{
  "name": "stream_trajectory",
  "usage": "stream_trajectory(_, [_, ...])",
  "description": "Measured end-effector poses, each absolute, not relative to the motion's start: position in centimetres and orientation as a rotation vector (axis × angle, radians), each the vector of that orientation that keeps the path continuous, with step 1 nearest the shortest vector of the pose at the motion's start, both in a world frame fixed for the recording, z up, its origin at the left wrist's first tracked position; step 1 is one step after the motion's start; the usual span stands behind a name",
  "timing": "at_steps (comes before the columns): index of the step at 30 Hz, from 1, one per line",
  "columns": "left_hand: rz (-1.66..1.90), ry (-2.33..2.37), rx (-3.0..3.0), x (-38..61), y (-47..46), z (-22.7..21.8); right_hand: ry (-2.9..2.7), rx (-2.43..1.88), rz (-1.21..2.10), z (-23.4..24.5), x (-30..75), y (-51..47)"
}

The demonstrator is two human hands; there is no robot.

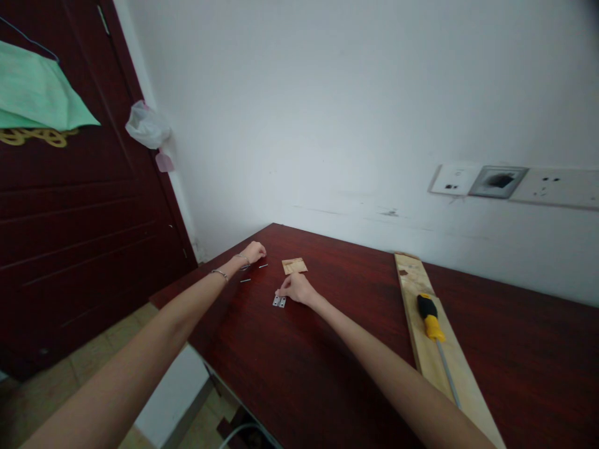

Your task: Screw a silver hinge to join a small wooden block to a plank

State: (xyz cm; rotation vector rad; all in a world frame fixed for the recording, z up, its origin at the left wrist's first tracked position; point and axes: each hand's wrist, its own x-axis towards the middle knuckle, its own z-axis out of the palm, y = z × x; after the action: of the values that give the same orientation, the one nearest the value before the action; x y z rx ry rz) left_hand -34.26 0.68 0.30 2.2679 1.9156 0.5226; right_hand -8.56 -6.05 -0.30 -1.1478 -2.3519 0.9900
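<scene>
My left hand (254, 252) rests curled on the far left part of the dark red table (355, 349), right beside a few small dark screws (245, 280). Whether anything is in its fingers cannot be made out. My right hand (296, 289) lies with fingers drawn together, its fingertips touching a small silver hinge (279, 302) that lies flat on the table. A small square piece of light wood (294, 266) lies just behind the right hand.
A long light wooden board (423, 349) lies on the table's right side with a black-and-yellow screwdriver (433, 321) on it. Wall sockets (498, 182) sit on the white wall. A dark red door (70, 206) stands left, with a green cloth (37, 93) and plastic bag (147, 126).
</scene>
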Motion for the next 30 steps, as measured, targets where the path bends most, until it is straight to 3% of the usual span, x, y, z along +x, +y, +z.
stream_trajectory(22, [0.354,2.06,2.198,-34.4,1.3,0.5,-2.497,-1.159,0.771,1.0,-8.6,-6.8])
stream_trajectory(30, [0.283,2.169,2.266,-34.6,1.0,2.3,-2.457,-1.388,0.459,4.1,-0.6,-5.2])
